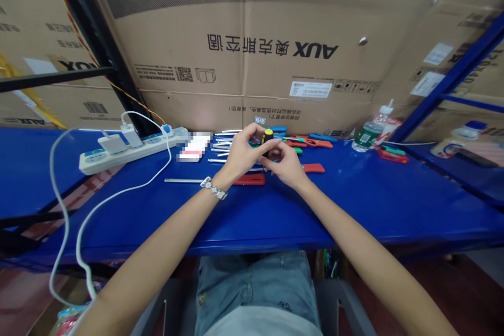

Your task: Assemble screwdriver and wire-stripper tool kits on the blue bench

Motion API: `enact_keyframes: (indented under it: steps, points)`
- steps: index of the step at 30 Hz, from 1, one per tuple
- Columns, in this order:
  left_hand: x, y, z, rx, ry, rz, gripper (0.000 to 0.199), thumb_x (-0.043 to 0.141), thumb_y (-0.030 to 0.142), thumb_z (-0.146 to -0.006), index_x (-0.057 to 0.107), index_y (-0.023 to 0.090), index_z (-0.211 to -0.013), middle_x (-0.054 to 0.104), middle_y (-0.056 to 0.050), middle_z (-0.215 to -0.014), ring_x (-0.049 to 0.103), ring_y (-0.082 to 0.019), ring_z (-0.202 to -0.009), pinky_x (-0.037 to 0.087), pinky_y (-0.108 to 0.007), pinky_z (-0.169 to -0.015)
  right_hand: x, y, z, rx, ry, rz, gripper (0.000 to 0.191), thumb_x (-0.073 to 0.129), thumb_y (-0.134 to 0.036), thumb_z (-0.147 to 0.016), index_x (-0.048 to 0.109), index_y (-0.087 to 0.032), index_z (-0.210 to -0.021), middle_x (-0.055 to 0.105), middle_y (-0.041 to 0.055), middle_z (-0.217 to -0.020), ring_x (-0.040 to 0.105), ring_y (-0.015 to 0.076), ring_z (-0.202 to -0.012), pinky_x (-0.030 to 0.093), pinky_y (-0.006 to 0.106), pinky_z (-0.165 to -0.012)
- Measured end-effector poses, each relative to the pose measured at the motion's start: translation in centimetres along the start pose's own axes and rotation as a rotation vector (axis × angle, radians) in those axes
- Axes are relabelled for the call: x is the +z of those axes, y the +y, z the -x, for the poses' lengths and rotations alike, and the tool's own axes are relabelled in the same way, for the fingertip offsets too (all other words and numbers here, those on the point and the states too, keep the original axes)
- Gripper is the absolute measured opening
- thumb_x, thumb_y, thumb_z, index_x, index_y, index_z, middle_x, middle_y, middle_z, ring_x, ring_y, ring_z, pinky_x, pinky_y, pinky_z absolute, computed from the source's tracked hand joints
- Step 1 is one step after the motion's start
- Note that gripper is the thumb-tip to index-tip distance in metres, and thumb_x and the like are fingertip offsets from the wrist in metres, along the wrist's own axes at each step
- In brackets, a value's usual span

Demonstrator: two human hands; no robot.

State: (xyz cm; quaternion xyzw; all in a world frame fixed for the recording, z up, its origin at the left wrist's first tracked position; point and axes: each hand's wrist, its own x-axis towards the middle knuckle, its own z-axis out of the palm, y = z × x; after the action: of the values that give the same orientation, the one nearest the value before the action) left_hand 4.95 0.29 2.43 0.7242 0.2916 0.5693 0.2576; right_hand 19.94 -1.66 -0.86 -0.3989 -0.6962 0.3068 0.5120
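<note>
A small screwdriver [268,135] with a yellow and black handle stands upright between my hands. My left hand [244,153] is closed around its handle from the left, with a bracelet on the wrist. My right hand [286,164] closes on the same handle lower down, its fingertips partly hiding it. The thin shaft points down at the red handle of a long-necked lighter [250,180], which lies flat on the blue table [315,215]. Whether the tip touches the lighter I cannot tell. Behind my hands lie several more long-necked lighters [317,143] with red, blue and green handles.
At the left, a white power strip [147,148] carries plugged-in chargers and trailing white cables [118,192]. A bottle [368,134] stands at the back right beside a red and green item [392,154]. A large cardboard box [255,10] rises behind the table.
</note>
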Motion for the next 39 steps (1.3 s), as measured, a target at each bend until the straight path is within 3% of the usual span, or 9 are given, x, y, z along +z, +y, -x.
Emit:
enact_keyframes:
  steps: [3,8,11,15,20,24,29,34,39]
  points:
    - [0.0,0.0,0.0,-0.013,0.024,-0.024,0.028,0.079,0.042,-0.081,0.063,0.021,-0.09,0.067,-0.004,-0.089,0.062,-0.017,-0.083,0.05,-0.032,-0.076,0.0,0.1,0.0,0.024,-0.014,-0.047,0.044,0.075,-0.061,-0.077,0.053,-0.023,-0.078,0.061,0.0009,-0.068,0.06,0.0178,-0.058,0.049,0.031,-0.05]
    - [-1.3,0.1,-0.1,0.033,-0.163,0.008,0.025,0.058,0.04,-0.097,0.067,0.022,-0.111,0.072,-0.009,-0.112,0.066,-0.02,-0.103,0.052,-0.036,-0.087,-0.8,-0.3,0.2,-0.019,-0.129,0.005,0.036,0.063,-0.057,-0.09,0.062,-0.021,-0.093,0.069,0.0059,-0.082,0.063,0.019,-0.067,0.051,0.032,-0.055]
    - [-1.3,-0.1,-0.2,0.025,-0.091,0.019,0.018,0.07,0.037,-0.089,0.067,0.021,-0.097,0.072,-0.006,-0.095,0.067,-0.018,-0.089,0.053,-0.033,-0.079,-0.6,-0.2,0.2,-0.016,-0.07,0.014,0.04,0.069,-0.055,-0.085,0.061,-0.021,-0.104,0.068,0.0039,-0.081,0.062,0.0182,-0.066,0.051,0.031,-0.055]
    - [-0.7,-0.3,-0.3,0.029,0.037,0.012,0.027,0.081,0.035,-0.078,0.062,0.021,-0.09,0.068,-0.003,-0.089,0.064,-0.016,-0.084,0.052,-0.031,-0.077,0.0,0.1,0.1,0.024,0.038,-0.031,0.045,0.08,-0.058,-0.074,0.051,-0.024,-0.082,0.058,-0.0016,-0.065,0.059,0.0173,-0.057,0.049,0.03,-0.05]
    - [-1.9,-0.5,-0.4,0.04,0.077,-0.034,0.019,0.07,0.038,-0.09,0.063,0.021,-0.092,0.066,-0.002,-0.084,0.062,-0.015,-0.08,0.05,-0.03,-0.074,-0.3,-0.2,0.3,-0.006,-0.056,-0.048,0.04,0.068,-0.061,-0.085,0.058,-0.022,-0.087,0.066,0.0046,-0.078,0.063,0.0184,-0.063,0.051,0.031,-0.049]
    - [-3.7,-1.4,0.5,0.021,-0.173,-0.126,0.016,0.066,0.035,-0.091,0.067,0.02,-0.086,0.071,-0.004,-0.084,0.063,-0.016,-0.076,0.049,-0.03,-0.07,-1.1,-0.6,0.1,0.012,0.016,-0.092,0.05,0.064,-0.066,-0.084,0.059,-0.02,-0.102,0.068,0.005,-0.08,0.063,0.0175,-0.06,0.047,0.029,-0.045]
    - [-3.8,-2.8,2.1,0.082,-0.634,-0.311,0.008,0.067,0.024,-0.088,0.074,0.021,-0.086,0.073,-0.005,-0.087,0.067,-0.019,-0.08,0.05,-0.034,-0.077,-1.7,-0.4,0.0,0.043,0.075,-0.031,0.046,0.063,-0.068,-0.083,0.051,-0.024,-0.085,0.063,0.0018,-0.068,0.057,0.0158,-0.05,0.042,0.03,-0.045]
    - [-2.9,-3.1,2.6,0.089,-0.711,-0.424,0.011,0.067,0.026,-0.09,0.077,0.02,-0.091,0.071,-0.006,-0.09,0.065,-0.019,-0.079,0.049,-0.033,-0.076,-1.8,0.5,0.4,0.072,0.087,0.345,0.035,0.065,-0.046,-0.083,0.042,-0.024,-0.068,0.053,-0.002,-0.057,0.049,0.0142,-0.051,0.034,0.028,-0.052]
    - [-2.8,-3.0,2.6,0.099,-0.731,-0.48,0.012,0.065,0.022,-0.092,0.076,0.019,-0.092,0.072,-0.006,-0.091,0.065,-0.018,-0.081,0.048,-0.031,-0.078,-2.0,0.2,0.8,0.252,0.07,0.728,0.027,0.063,-0.039,-0.081,0.047,-0.022,-0.067,0.062,-0.0011,-0.064,0.055,0.0157,-0.063,0.029,0.027,-0.056]
